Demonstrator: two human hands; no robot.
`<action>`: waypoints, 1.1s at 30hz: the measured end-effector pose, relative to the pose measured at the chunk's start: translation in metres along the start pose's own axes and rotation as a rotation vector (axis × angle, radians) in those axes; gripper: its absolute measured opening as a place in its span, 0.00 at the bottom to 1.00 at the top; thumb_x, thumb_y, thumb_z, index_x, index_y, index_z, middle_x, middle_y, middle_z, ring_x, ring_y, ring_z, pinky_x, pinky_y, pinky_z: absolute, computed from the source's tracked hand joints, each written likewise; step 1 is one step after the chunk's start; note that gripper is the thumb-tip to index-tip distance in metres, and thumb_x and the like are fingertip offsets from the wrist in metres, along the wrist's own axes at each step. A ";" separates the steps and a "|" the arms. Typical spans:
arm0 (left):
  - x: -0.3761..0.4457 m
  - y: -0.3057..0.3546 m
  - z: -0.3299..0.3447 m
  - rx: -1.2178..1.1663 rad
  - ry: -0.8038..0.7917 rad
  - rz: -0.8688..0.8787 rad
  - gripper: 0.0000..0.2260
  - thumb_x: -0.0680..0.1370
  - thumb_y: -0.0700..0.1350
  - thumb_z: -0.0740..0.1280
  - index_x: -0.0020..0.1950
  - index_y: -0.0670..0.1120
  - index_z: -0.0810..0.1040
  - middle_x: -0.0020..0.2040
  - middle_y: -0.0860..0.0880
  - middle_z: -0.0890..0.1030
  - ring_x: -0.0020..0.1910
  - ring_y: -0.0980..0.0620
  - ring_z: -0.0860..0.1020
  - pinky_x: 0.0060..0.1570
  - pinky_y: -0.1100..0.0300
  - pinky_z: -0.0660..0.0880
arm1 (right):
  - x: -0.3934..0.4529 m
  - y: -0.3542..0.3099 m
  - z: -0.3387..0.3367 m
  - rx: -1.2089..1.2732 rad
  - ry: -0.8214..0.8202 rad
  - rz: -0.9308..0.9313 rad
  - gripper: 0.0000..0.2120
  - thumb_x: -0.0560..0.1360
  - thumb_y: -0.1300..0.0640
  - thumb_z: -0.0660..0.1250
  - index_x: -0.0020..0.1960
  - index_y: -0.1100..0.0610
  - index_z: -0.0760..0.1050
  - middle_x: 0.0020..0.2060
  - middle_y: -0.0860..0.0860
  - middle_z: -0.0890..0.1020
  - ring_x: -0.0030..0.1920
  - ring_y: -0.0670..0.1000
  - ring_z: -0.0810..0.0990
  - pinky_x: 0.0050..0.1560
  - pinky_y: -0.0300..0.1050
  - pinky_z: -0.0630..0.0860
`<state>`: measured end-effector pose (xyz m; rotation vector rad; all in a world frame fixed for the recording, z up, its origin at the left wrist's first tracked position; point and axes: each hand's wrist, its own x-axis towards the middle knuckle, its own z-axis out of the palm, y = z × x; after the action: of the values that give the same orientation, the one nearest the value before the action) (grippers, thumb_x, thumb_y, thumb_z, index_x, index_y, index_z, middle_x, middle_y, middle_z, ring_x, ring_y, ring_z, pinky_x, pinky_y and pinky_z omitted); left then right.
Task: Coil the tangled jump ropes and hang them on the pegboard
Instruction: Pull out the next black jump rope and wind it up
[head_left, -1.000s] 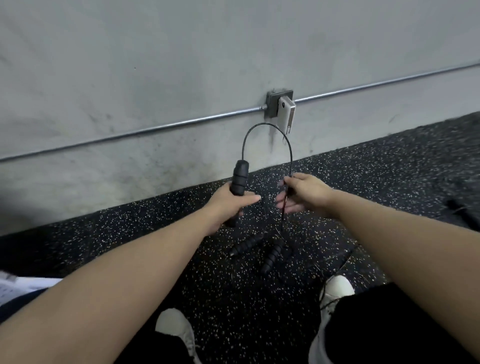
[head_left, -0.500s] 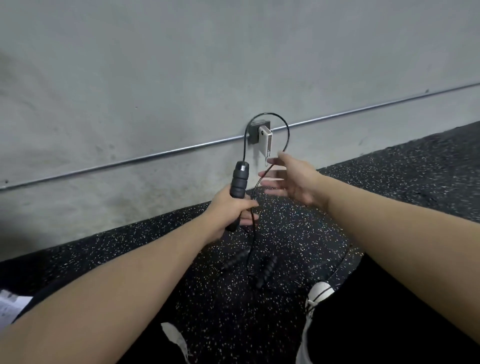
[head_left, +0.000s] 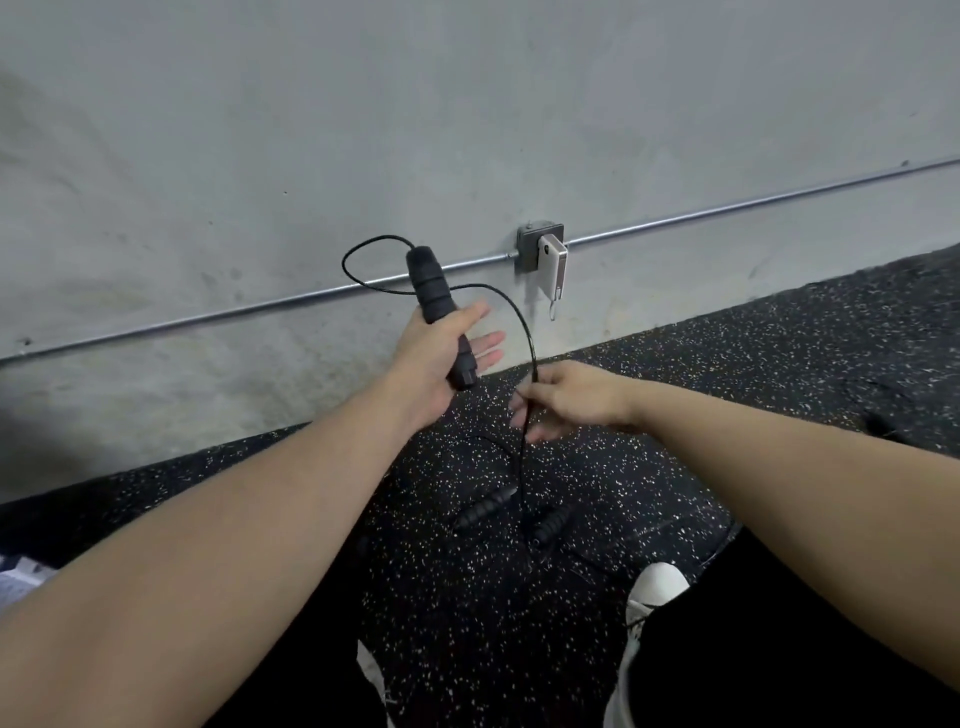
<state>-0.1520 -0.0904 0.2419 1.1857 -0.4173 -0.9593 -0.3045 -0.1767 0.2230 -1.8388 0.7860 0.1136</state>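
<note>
My left hand (head_left: 423, 361) holds a black ribbed jump rope handle (head_left: 431, 288) upright in front of the wall, thumb across it and fingers stretched out behind. A thin black cord (head_left: 521, 317) leaves the handle's top, loops to the left, crosses behind the handle and arcs down to the right. My right hand (head_left: 576, 400) pinches this cord lower down, to the right of the left hand. Below it the cord drops to the floor, where two more black handles (head_left: 485, 512) (head_left: 550, 525) lie side by side. No pegboard is in view.
A grey concrete wall carries a metal conduit (head_left: 727, 210) and a junction box (head_left: 530, 247) with a white device (head_left: 553, 267) hanging on it. The floor (head_left: 779, 364) is black speckled rubber. My white shoe (head_left: 657, 584) is at lower right; papers (head_left: 21, 577) lie at the left edge.
My left hand rose and tilted the handle, and the cord loop swung from the right to the left of it. My right hand dropped lower, closing on the cord.
</note>
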 end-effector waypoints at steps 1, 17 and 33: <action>0.001 -0.005 -0.001 0.076 -0.017 -0.008 0.14 0.77 0.39 0.74 0.57 0.47 0.72 0.61 0.41 0.82 0.51 0.41 0.86 0.55 0.43 0.82 | 0.001 -0.005 -0.005 0.100 0.060 -0.013 0.12 0.86 0.56 0.55 0.59 0.61 0.74 0.49 0.58 0.85 0.41 0.54 0.85 0.43 0.44 0.84; 0.004 -0.065 0.005 0.566 -0.309 -0.136 0.08 0.79 0.35 0.69 0.52 0.44 0.72 0.53 0.37 0.83 0.50 0.40 0.86 0.49 0.48 0.84 | 0.020 -0.023 -0.070 1.037 0.456 -0.142 0.07 0.85 0.59 0.56 0.57 0.58 0.72 0.35 0.54 0.83 0.27 0.46 0.79 0.31 0.41 0.80; 0.017 -0.003 0.022 -0.045 -0.137 -0.042 0.15 0.75 0.32 0.71 0.57 0.42 0.71 0.44 0.44 0.87 0.40 0.43 0.85 0.39 0.54 0.84 | -0.004 0.006 -0.038 -0.595 -0.376 0.090 0.20 0.84 0.51 0.62 0.75 0.44 0.67 0.71 0.43 0.71 0.69 0.46 0.70 0.74 0.51 0.60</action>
<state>-0.1598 -0.1176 0.2438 1.0956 -0.4788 -1.0851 -0.3221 -0.2090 0.2357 -2.2364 0.6008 0.7995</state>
